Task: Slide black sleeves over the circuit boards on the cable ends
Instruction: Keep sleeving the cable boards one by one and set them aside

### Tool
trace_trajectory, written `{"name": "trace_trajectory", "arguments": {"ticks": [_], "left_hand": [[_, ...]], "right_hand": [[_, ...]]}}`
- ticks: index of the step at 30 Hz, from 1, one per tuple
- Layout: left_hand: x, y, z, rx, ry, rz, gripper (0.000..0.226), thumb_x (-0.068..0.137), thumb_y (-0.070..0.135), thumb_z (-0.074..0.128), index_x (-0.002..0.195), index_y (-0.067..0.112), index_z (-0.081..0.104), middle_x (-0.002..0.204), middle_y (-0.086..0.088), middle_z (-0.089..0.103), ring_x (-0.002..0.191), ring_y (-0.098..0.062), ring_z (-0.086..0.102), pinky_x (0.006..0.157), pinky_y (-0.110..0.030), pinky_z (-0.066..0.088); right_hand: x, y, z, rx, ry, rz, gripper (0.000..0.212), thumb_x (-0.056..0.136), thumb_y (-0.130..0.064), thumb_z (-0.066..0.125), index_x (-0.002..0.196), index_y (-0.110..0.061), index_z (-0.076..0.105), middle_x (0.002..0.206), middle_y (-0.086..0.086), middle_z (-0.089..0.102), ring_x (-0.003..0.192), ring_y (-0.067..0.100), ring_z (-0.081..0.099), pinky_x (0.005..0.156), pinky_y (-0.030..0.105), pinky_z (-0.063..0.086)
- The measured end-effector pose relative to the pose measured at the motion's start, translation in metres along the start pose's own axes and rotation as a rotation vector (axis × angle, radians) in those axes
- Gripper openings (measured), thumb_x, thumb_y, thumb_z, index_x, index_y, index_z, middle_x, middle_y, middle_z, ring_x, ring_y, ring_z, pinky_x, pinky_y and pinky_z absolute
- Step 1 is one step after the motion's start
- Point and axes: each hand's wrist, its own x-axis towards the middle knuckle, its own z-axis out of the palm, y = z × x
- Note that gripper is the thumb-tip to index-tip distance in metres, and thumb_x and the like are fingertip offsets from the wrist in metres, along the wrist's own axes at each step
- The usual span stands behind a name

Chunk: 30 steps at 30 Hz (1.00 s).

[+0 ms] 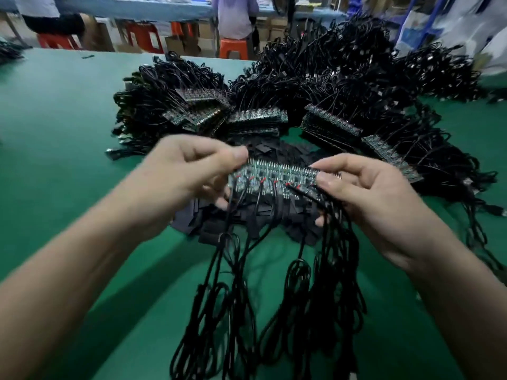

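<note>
A strip of joined circuit boards [277, 176] is held up above the green table, both hands on it. My left hand [186, 171] pinches its left end between thumb and fingers. My right hand [365, 187] grips the right end with thumb on top. Several black cables [274, 283] with red wire ends hang from the strip's near edge down toward me. Under the strip lies a heap of flat black sleeves [247, 218]. The frame is blurred by motion.
Stacks of circuit board strips [258, 119] with big tangles of black cables [343, 67] fill the table behind. Green table surface [60, 111] shows at left and near right. People sit on red and orange stools [233, 48] at a far bench.
</note>
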Motion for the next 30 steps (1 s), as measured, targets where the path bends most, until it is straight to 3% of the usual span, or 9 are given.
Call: {"name": "trace_trajectory", "arguments": {"ticks": [5, 7, 10, 12, 14, 17, 24, 28, 30], "left_hand": [[-0.001, -0.054, 0.026, 0.034, 0.071, -0.229, 0.015, 0.091, 0.035, 0.071, 0.086, 0.024, 0.079, 0.058, 0.005, 0.063, 0.053, -0.013, 0.063, 0.044, -0.017, 0.045], [0.0, -0.062, 0.028, 0.042, 0.051, -0.239, 0.014, 0.089, 0.036, 0.072, 0.086, 0.025, 0.08, 0.059, 0.004, 0.065, 0.053, -0.012, 0.064, 0.045, -0.017, 0.045], [-0.003, -0.067, 0.031, 0.15, 0.059, -0.145, 0.019, 0.084, 0.044, 0.071, 0.088, 0.028, 0.08, 0.064, 0.003, 0.07, 0.055, -0.012, 0.066, 0.051, -0.018, 0.048], [-0.004, -0.067, 0.035, 0.152, 0.079, -0.096, 0.02, 0.083, 0.046, 0.072, 0.087, 0.028, 0.079, 0.061, 0.004, 0.068, 0.05, -0.013, 0.064, 0.049, -0.02, 0.047], [-0.005, -0.068, 0.038, 0.163, 0.092, -0.067, 0.021, 0.081, 0.047, 0.073, 0.085, 0.027, 0.078, 0.059, 0.006, 0.066, 0.047, -0.013, 0.061, 0.049, -0.023, 0.047], [-0.006, -0.07, 0.039, 0.132, 0.142, -0.065, 0.022, 0.079, 0.047, 0.075, 0.081, 0.025, 0.079, 0.061, 0.003, 0.068, 0.049, -0.012, 0.059, 0.051, -0.025, 0.045], [-0.007, -0.07, 0.042, 0.055, 0.091, -0.054, 0.019, 0.084, 0.037, 0.072, 0.079, 0.02, 0.077, 0.056, 0.008, 0.062, 0.045, -0.005, 0.052, 0.047, -0.016, 0.041], [-0.004, -0.067, 0.043, -0.045, 0.04, -0.081, 0.016, 0.089, 0.022, 0.069, 0.075, 0.018, 0.075, 0.057, 0.005, 0.066, 0.044, 0.0, 0.055, 0.046, -0.007, 0.04], [-0.003, -0.067, 0.043, -0.108, 0.015, -0.108, 0.017, 0.086, 0.026, 0.069, 0.072, 0.021, 0.076, 0.057, 0.003, 0.066, 0.045, -0.002, 0.056, 0.046, -0.008, 0.041]], "right_hand": [[0.015, 0.028, -0.017, -0.512, 0.125, 0.104, 0.003, 0.093, -0.025, 0.075, 0.094, -0.028, 0.076, 0.09, -0.002, 0.078, 0.083, 0.019, 0.073, 0.082, 0.034, 0.055], [0.015, 0.03, -0.022, -0.779, 0.11, 0.104, 0.005, 0.091, -0.033, 0.075, 0.086, -0.033, 0.073, 0.086, -0.007, 0.073, 0.081, 0.017, 0.067, 0.075, 0.03, 0.048], [0.01, 0.027, -0.012, -1.04, 0.099, -0.084, 0.004, 0.095, -0.038, 0.066, 0.092, -0.037, 0.069, 0.097, -0.019, 0.063, 0.09, -0.002, 0.058, 0.079, 0.023, 0.041], [0.008, 0.027, 0.004, -1.122, 0.05, -0.21, 0.025, 0.097, -0.048, 0.051, 0.112, -0.036, 0.068, 0.109, -0.023, 0.058, 0.104, -0.001, 0.054, 0.09, 0.024, 0.042], [0.009, 0.031, 0.019, -1.12, -0.007, -0.211, 0.036, 0.098, -0.054, 0.045, 0.121, -0.036, 0.066, 0.114, -0.023, 0.06, 0.109, 0.001, 0.054, 0.096, 0.029, 0.044], [0.013, 0.043, 0.028, -0.97, -0.017, -0.128, 0.022, 0.1, -0.05, 0.055, 0.113, -0.037, 0.067, 0.106, -0.022, 0.068, 0.099, -0.001, 0.061, 0.09, 0.035, 0.052], [0.022, 0.052, 0.025, -0.739, 0.021, -0.091, 0.009, 0.09, -0.039, 0.075, 0.082, -0.034, 0.074, 0.083, -0.026, 0.07, 0.08, -0.009, 0.062, 0.069, 0.005, 0.04], [0.027, 0.053, 0.021, -0.587, -0.057, -0.023, 0.006, 0.091, -0.032, 0.076, 0.086, -0.028, 0.076, 0.085, -0.011, 0.076, 0.084, 0.012, 0.071, 0.089, 0.041, 0.055], [0.028, 0.052, 0.02, -0.53, -0.08, -0.018, 0.007, 0.092, -0.027, 0.076, 0.086, -0.026, 0.077, 0.084, -0.007, 0.078, 0.083, 0.017, 0.072, 0.09, 0.045, 0.054]]}}
